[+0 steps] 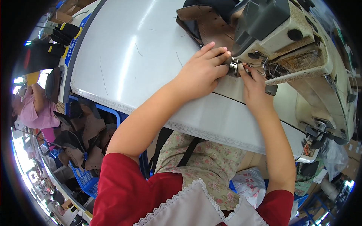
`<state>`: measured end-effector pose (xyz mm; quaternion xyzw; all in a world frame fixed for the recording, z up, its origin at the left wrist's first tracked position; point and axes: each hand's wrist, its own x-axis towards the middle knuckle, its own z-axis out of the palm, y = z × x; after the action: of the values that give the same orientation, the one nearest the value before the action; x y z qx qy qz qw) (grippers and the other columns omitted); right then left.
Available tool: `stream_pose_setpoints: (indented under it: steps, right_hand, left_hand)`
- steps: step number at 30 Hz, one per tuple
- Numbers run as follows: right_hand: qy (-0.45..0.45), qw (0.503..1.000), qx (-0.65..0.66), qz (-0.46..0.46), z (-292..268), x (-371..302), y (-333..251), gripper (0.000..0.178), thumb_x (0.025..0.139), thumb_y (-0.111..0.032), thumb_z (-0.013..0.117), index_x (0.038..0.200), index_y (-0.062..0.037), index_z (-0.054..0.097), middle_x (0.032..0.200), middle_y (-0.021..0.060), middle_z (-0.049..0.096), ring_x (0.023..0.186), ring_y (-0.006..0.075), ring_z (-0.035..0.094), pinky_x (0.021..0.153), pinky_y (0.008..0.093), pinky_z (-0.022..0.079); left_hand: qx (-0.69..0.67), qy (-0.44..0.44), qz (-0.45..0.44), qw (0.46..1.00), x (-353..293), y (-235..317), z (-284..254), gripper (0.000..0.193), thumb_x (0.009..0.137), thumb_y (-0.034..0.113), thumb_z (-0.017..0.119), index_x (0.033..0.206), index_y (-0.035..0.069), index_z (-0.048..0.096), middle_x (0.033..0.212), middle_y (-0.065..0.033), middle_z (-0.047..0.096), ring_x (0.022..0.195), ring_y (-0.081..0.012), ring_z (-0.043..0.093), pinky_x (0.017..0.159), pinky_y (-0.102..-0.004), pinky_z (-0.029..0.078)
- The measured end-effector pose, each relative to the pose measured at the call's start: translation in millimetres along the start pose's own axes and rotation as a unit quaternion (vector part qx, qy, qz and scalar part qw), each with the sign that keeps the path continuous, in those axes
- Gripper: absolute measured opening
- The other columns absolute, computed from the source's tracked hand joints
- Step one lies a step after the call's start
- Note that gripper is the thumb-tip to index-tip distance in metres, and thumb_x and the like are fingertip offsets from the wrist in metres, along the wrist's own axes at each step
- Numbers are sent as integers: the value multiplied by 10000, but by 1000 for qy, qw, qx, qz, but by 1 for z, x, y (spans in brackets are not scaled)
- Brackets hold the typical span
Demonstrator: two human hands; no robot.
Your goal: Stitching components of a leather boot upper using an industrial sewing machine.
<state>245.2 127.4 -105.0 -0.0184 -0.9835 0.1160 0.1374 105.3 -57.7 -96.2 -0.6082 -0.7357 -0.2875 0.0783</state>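
Note:
A brown leather shoe upper (pixel 213 30) with a dark lining lies beneath the head of a sewing machine (pixel 301 45). My left hand (pixel 205 71) rests palm down at the near edge of the upper, its fingers stretched toward the metal presser foot (pixel 234 67). On the other side of the foot, my right hand (pixel 258 90) reaches up with thumb and forefinger drawn close together by the needle area. Whatever lies between those fingertips is too small to make out. The machine head partly covers the upper.
Loose dark threads (pixel 137 49) lie on the white table (pixel 124 22). At the left, a blue basket (pixel 86 180) holds several brown shoe uppers (pixel 92 130). A person in pink (pixel 37 109) sits farther left. A white plastic bag (pixel 249 184) is below the table.

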Motion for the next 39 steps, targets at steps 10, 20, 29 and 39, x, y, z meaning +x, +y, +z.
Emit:
stream_pose_setpoints:
  steps: [10, 20, 29, 39]
  right_hand:
    - [18, 1000, 0, -9, 1, 1, -2, 468, 847, 42, 524, 1286, -66, 642, 1233, 145, 638, 1168, 337, 594, 1013, 417, 459]
    - [18, 1000, -8, 2, -2, 1, -4, 448, 841, 38, 532, 1261, -63, 651, 1230, 128, 637, 1188, 322, 587, 1024, 415, 451]
    - [8, 1000, -2, 19, 0, -1, -4, 445, 828, 44, 537, 1244, -62, 655, 1237, 137, 633, 1165, 347, 595, 1009, 431, 459]
    - [18, 999, 25, 14, -1, 1, -2, 432, 806, 59, 524, 1205, -32, 664, 1247, 171, 630, 1183, 375, 586, 1003, 452, 459]
  left_hand:
    - [28, -26, -28, 999, 0, 1, 0, 299, 744, 41, 623, 1033, 42, 699, 1341, -97, 617, 1374, -265, 453, 1208, -463, 272]
    - [29, -15, -33, 999, 4, 0, 2, 280, 753, 40, 619, 1020, 45, 703, 1347, -109, 619, 1361, -265, 471, 1196, -458, 295]
    - [33, -26, -30, 999, 5, 0, 0, 273, 754, 35, 618, 1016, 40, 695, 1350, -133, 614, 1352, -272, 477, 1192, -460, 300]
    - [2, -6, -16, 1000, 5, -2, 5, 372, 699, 10, 613, 1065, 27, 677, 1183, -105, 650, 1277, -309, 490, 1179, -508, 297]
